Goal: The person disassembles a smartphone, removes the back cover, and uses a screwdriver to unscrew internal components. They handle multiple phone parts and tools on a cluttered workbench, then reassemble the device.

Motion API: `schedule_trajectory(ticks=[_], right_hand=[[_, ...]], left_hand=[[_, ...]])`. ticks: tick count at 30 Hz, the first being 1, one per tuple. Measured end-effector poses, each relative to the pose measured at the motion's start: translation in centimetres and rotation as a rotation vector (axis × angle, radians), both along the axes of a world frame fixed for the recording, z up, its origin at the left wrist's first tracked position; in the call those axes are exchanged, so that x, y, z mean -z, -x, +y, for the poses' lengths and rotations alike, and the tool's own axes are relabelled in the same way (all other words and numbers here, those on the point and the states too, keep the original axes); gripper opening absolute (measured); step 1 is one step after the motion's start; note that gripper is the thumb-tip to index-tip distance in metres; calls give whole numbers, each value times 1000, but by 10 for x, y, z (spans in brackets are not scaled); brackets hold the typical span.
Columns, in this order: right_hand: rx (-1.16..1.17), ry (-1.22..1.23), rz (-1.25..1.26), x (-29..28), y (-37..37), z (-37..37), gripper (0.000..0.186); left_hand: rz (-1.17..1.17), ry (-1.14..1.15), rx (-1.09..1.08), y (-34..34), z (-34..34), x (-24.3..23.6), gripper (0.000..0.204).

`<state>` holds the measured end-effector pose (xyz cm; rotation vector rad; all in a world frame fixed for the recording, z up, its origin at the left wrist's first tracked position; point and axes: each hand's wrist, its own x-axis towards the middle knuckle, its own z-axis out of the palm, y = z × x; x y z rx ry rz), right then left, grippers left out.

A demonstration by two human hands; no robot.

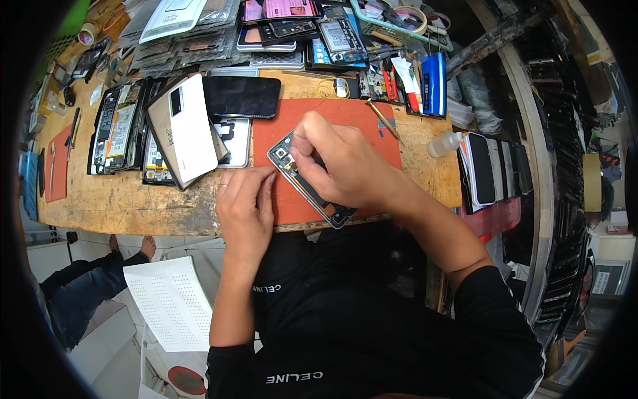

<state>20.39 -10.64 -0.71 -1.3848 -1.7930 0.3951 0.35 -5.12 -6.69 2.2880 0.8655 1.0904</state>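
An opened phone with its camera module and inner parts exposed lies slanted on the orange-red work mat. My right hand reaches across it, thumb and fingers pinched together by the phone's upper end. Whatever that pinch holds, if anything, is too small or hidden to make out. Much of the phone's middle is covered by this hand. At the mat's left edge rests my left hand, fingers curled and closed near the phone's upper left corner. The inside of its grip is hidden.
Left of the mat are a white phone back cover, a black phone screen and opened phones. A thin brass-coloured screwdriver and a small bottle lie right. Stacked parts and a green basket line the back.
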Motion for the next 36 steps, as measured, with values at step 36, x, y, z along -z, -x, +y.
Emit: schedule_trajectory(ticks=[36], right_hand=[[-59, -12, -243, -17, 8, 6, 31]], left_hand=[[-1, 31, 5, 0, -3, 1, 13]])
